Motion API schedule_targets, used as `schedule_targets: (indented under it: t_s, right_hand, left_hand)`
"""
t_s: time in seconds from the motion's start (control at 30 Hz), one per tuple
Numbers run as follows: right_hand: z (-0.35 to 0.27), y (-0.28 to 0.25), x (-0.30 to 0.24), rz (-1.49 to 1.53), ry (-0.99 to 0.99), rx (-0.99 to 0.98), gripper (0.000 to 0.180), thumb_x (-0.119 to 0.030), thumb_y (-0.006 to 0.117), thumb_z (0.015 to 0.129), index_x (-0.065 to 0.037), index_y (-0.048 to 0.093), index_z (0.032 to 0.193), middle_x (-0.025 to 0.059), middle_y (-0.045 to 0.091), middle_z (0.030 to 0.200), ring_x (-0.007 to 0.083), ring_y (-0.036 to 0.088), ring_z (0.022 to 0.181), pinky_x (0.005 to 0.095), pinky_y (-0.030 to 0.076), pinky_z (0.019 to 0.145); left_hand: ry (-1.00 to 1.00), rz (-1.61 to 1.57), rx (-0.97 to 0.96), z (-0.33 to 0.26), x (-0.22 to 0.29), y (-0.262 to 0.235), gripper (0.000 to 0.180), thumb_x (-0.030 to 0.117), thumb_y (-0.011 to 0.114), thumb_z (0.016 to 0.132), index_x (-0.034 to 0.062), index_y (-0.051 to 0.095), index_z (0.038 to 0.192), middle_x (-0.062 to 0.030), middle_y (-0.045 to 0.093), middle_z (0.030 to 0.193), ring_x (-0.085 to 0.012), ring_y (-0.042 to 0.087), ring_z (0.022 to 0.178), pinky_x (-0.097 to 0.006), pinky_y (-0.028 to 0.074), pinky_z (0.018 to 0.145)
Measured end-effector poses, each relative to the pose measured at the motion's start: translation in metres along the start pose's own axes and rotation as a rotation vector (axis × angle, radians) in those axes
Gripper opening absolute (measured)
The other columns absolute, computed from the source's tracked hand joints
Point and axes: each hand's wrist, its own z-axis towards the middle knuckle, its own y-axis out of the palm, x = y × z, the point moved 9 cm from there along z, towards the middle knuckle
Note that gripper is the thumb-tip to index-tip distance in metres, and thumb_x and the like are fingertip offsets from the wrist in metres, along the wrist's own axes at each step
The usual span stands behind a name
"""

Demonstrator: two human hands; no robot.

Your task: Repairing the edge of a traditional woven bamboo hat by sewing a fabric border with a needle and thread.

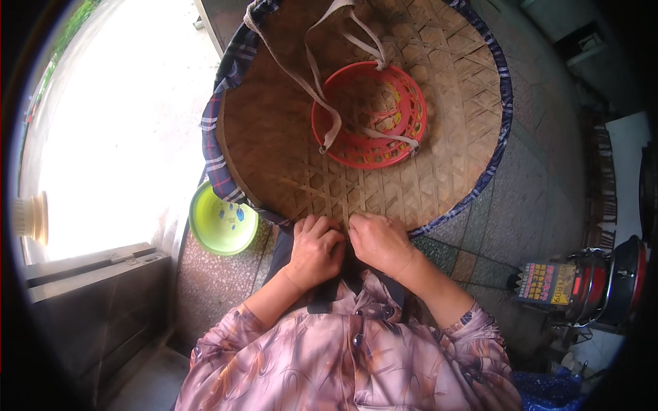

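A wide woven bamboo hat (pixel 452 147) lies underside up in front of me, its edge bound in blue plaid cloth (pixel 214 151). Fixed in its middle is a red plastic openwork basket (pixel 336 154) with pale cloth straps (pixel 312 68) trailing from it. My left hand (pixel 317 248) is curled over the near rim, fingers closed on it. Right beside it, my right hand (pixel 379 241) pinches the same stretch of rim. Whether anything small sits between the fingertips is hidden.
A lime-green basin (pixel 212 240) stands on the speckled tile floor to the left. Beyond it, a dark door or frame (pixel 103 301) borders a bright doorway. On the right is a red and black vehicle (pixel 593 288) with a printed plate.
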Motion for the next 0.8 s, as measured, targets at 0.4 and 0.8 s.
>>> schedule_targets:
  t_s: [0.4, 0.8]
  right_hand:
    - [0.027, 0.021, -0.025, -0.243, -0.182, -0.285, 0.016, -0.011, 0.065, 0.077, -0.003, 0.075, 0.086, 0.0229, 0.073, 0.087, 0.0390, 0.073, 0.086, 0.0482, 0.059, 0.076]
    - [0.018, 0.021, -0.012, -0.252, -0.150, -0.276, 0.014, -0.015, 0.062, 0.085, -0.003, 0.069, 0.085, 0.0231, 0.071, 0.083, 0.0423, 0.070, 0.083, 0.0524, 0.056, 0.075]
  left_hand:
    - [0.020, 0.128, 0.028, 0.002, 0.017, -0.025, 0.025, 0.012, 0.077, 0.070, 0.0111, 0.065, 0.092, -0.0067, 0.062, 0.108, -0.0308, 0.058, 0.104, -0.044, 0.043, 0.093]
    - [0.132, 0.077, 0.025, -0.017, 0.005, -0.010, 0.023, 0.011, 0.076, 0.072, 0.0098, 0.066, 0.092, -0.0062, 0.061, 0.100, -0.0280, 0.058, 0.097, -0.042, 0.045, 0.088]
